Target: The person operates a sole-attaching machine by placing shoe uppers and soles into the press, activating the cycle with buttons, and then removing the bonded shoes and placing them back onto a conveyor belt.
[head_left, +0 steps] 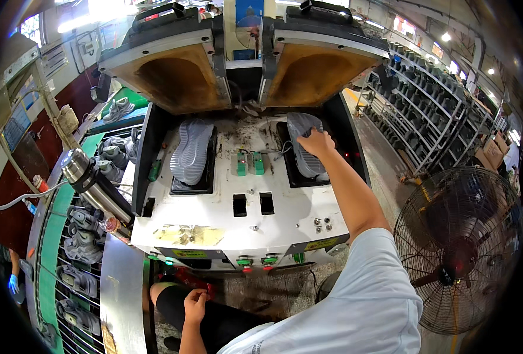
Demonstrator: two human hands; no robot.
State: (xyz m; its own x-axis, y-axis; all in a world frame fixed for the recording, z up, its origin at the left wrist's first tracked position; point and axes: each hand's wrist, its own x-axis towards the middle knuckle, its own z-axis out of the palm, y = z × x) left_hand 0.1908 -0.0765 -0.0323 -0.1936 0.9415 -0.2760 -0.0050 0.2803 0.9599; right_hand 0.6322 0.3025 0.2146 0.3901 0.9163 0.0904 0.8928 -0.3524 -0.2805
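On the white metal press [211,203], right hand [317,143] touches grey ribbed rubber sole [302,158] — can't tell grip — uneven pressure could skew it; left hand [195,302], below press, loosely clenched.

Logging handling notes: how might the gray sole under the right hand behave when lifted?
The gray sole probably flexes, given its rubbery look. Its ridges should help the right hand grip. Being broad, it likely won't roll.

Two grey soles [189,153] [305,159], two raised lids [170,79] [320,68], two bare hands [196,300] [317,143], one steel flask [98,184]
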